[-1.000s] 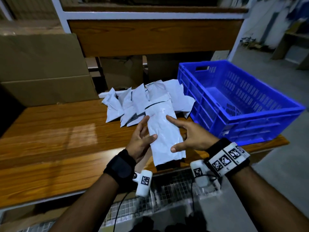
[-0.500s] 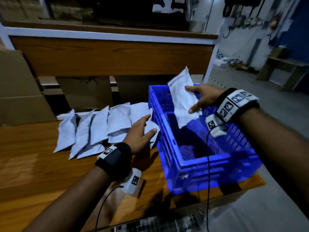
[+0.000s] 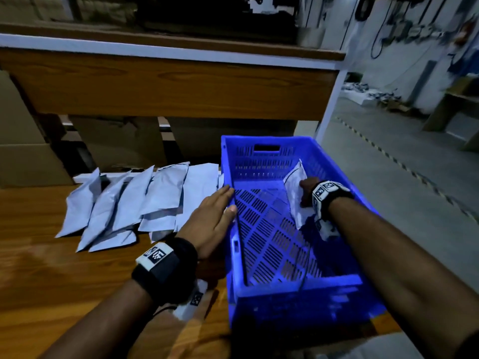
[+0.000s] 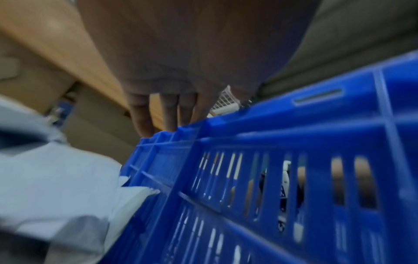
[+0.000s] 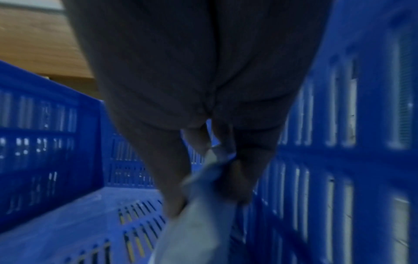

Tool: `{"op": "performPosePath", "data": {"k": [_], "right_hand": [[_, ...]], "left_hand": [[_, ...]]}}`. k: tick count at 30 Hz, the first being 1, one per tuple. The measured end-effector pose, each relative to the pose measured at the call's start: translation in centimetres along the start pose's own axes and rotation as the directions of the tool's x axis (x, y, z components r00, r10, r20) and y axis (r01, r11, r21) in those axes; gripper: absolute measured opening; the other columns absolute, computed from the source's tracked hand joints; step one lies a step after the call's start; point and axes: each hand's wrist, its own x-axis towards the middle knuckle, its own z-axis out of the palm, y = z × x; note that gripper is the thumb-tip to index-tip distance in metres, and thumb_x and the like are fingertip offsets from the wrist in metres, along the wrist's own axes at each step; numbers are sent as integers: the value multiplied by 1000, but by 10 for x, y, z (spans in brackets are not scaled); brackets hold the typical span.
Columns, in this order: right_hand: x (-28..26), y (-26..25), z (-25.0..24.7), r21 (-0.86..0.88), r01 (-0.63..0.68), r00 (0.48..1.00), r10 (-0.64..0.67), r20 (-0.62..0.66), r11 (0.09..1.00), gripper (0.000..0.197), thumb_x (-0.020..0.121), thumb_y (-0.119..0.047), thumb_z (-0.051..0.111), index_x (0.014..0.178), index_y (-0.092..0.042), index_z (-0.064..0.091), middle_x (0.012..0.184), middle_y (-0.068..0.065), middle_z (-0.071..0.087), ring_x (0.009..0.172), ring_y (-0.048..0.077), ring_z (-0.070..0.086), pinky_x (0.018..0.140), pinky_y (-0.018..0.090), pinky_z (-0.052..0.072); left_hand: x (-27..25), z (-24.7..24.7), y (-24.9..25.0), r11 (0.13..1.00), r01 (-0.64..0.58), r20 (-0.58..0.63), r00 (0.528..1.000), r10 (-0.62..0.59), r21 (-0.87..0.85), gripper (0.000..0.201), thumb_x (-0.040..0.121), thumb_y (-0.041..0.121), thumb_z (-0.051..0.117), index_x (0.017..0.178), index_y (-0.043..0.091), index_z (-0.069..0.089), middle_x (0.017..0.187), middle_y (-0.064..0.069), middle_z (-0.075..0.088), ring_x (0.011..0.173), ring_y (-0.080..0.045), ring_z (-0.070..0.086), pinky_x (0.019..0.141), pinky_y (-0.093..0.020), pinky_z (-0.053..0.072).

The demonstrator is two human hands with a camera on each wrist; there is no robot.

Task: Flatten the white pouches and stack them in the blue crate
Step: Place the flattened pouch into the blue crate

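The blue slatted crate (image 3: 298, 286) stands on the right end of the wooden table (image 3: 51, 275). Inside it, my right hand (image 3: 307, 193) grips a white pouch (image 3: 294, 187) that stands on edge against the crate's right wall; thumb and fingers pinch the pouch (image 5: 203, 223) in the right wrist view. My left hand (image 3: 215, 216) lies flat with straight fingers (image 4: 142, 117) against the crate's left rim (image 4: 248, 121). Several more white pouches (image 3: 134, 203) lie overlapping on the table left of the crate (image 4: 271, 187), seen as a pale blur of pouches (image 4: 56, 187) in the left wrist view.
A wooden shelf (image 3: 168, 81) on a white frame overhangs the back of the table. Cardboard boxes (image 3: 26, 151) stand behind and to the left. Grey floor (image 3: 401, 177) opens to the right beyond the table edge.
My right hand has carried the pouch from above the crate down inside it, against the right wall. My left hand moved from the pouch pile to the crate's left rim.
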Motion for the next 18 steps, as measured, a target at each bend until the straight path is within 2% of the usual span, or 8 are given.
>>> {"op": "performPosePath", "data": {"k": [2, 4, 5, 7, 10, 15, 18], "right_hand": [[-21, -6, -10, -47, -6, 1000, 6, -3, 999, 71, 83, -21, 72, 143, -3, 39, 146, 22, 40, 133, 35, 43, 105, 39, 37], [-34, -11, -20, -65, 16, 999, -18, -30, 998, 52, 94, -6, 55, 141, 7, 38, 146, 26, 40, 134, 36, 40, 106, 37, 32], [-40, -10, -25, -75, 4, 1000, -6, -23, 997, 48, 96, -7, 52, 140, 7, 40, 144, 25, 42, 133, 35, 42, 106, 37, 33], [-48, -14, -26, 57, -71, 993, 76, -86, 996, 46, 97, -18, 53, 139, 0, 46, 139, 21, 51, 129, 33, 49, 107, 38, 38], [-63, -17, -22, 33, -69, 988, 73, -135, 997, 46, 93, -28, 58, 134, -9, 54, 131, 14, 59, 122, 29, 54, 97, 41, 49], [-74, -18, -33, -62, -42, 974, 27, -225, 997, 54, 94, -27, 58, 142, -6, 44, 139, 8, 51, 131, 31, 40, 101, 42, 44], [-87, -25, -67, -40, 2, 982, -9, -187, 999, 44, 91, -34, 60, 130, -16, 55, 137, 8, 51, 129, 33, 40, 99, 44, 44]], "left_hand": [[2, 4, 2, 993, 8, 28, 1000, -11, 114, 84, 88, 70, 14, 155, 19, 18, 162, 3, 16, 147, -11, 15, 120, -34, 18], [2, 6, 4, 989, 20, 35, 999, -25, 143, 83, 89, 69, 14, 156, 19, 14, 163, 4, 12, 147, -12, 14, 120, -34, 19], [1, 6, 4, 990, 25, 36, 999, -30, 135, 80, 91, 66, 16, 156, 20, 13, 163, 4, 11, 147, -12, 13, 120, -33, 18], [-1, 6, 4, 992, 32, 39, 999, -37, 125, 76, 93, 63, 18, 156, 21, 11, 163, 6, 10, 147, -11, 13, 119, -30, 18], [-2, 7, 3, 992, 32, 41, 998, -37, 119, 80, 90, 69, 15, 156, 24, 11, 163, 8, 9, 147, -10, 14, 119, -30, 18], [-6, 2, -3, 998, 1, 33, 999, -3, 65, 81, 88, 71, 14, 155, 26, 14, 161, 11, 14, 144, -8, 15, 119, -29, 17], [-16, -8, -12, 996, 41, 22, 999, -43, 76, 83, 86, 71, 14, 155, 25, 17, 160, 7, 20, 143, -9, 15, 117, -31, 18]]}}
